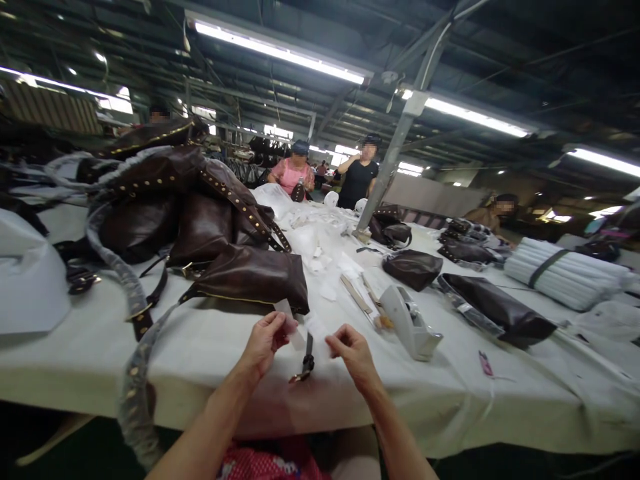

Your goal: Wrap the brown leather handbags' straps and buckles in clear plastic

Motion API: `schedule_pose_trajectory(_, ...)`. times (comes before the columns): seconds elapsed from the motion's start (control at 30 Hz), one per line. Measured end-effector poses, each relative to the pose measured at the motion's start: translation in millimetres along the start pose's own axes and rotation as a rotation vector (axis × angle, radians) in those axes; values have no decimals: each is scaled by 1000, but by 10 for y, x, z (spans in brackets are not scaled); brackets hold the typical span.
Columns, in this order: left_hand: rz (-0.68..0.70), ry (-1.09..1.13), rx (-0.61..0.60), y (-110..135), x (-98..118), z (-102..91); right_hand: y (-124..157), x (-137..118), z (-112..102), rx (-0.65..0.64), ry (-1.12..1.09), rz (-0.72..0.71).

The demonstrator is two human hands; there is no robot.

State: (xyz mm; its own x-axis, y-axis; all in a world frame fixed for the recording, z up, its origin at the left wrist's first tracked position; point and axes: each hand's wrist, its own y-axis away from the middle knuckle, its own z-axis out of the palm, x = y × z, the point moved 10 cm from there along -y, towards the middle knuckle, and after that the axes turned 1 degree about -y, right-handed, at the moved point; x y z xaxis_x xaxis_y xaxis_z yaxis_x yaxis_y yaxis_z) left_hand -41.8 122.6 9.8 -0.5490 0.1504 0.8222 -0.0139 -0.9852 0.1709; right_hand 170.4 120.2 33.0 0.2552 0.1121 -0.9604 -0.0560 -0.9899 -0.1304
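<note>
Just in front of me, my left hand [270, 339] pinches a thin whitish slip [283, 309] that looks like paper or film. My right hand [349, 347] is closed in a pinch on a small white piece [319, 328], part of it blurred. Between the two hands a short dark strap with a buckle [307, 363] lies near the table's front edge. Right behind my left hand rests a dark brown leather bag [260, 275]. A grey tape dispenser [407, 323] stands to the right of my right hand.
Several studded brown bags [165, 173] are heaped at left, with a wrapped strap [135, 373] hanging over the edge. White scraps [320, 233] cover the middle. More bags [500, 307] and a white bundle [565, 270] lie right. A post [395, 153] rises behind; people stand beyond.
</note>
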Motion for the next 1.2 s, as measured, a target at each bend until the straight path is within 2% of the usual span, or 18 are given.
schedule_pose_trajectory(0.07, -13, -26, 30, -9, 63, -158, -65, 123, -310, 140, 135, -8)
schedule_pose_trajectory(0.13, -7, -84, 34, 0, 99, -251, -102, 239, -540, 208, 236, -1)
schedule_pose_trajectory(0.23, 2, -187, 6, 30, 51, -275, -75, 323, -738, 273, 348, -7)
schedule_pose_trajectory(0.3, 11, -252, 4, 39, -5, -285, -5, 260, -765, 332, 428, -64)
schedule_pose_trajectory(0.4, 44, -376, 31, 9, -28, -350, 103, 107, -559, 325, 432, -147)
schedule_pose_trajectory(0.5, 140, -597, 11, -46, 64, -355, 165, 42, -87, 117, 201, -92)
schedule_pose_trajectory(0.57, 265, -805, -30, -65, 165, -258, 227, -48, 257, -29, 61, -68)
schedule_pose_trajectory(0.67, 462, -1134, -58, -67, 250, -33, 285, -134, 596, -133, -87, -34)
schedule_pose_trajectory(0.73, 507, -1287, -75, -106, 206, 91, 271, -84, 681, -134, -189, 31)
schedule_pose_trajectory(0.8, 487, -1349, -97, -185, 140, 143, 232, 24, 673, -102, -272, 119)
schedule_pose_trajectory(0.9, 444, -1331, -98, -304, 145, 80, 177, 153, 627, -95, -311, 245)
schedule_pose_trajectory(0.97, 431, -1305, -96, -332, 213, 15, 157, 146, 623, -128, -305, 285)
schedule_pose_trajectory(1.03, 452, -1273, -72, -297, 323, -15, 160, 92, 648, -148, -322, 313)
schedule_pose_trajectory(1.1, 517, -1245, -37, -195, 434, 34, 178, 30, 731, -166, -383, 342)
schedule_pose_trajectory(1.2, 620, -1245, -110, 32, 432, 311, 178, -85, 860, -169, -511, 295)
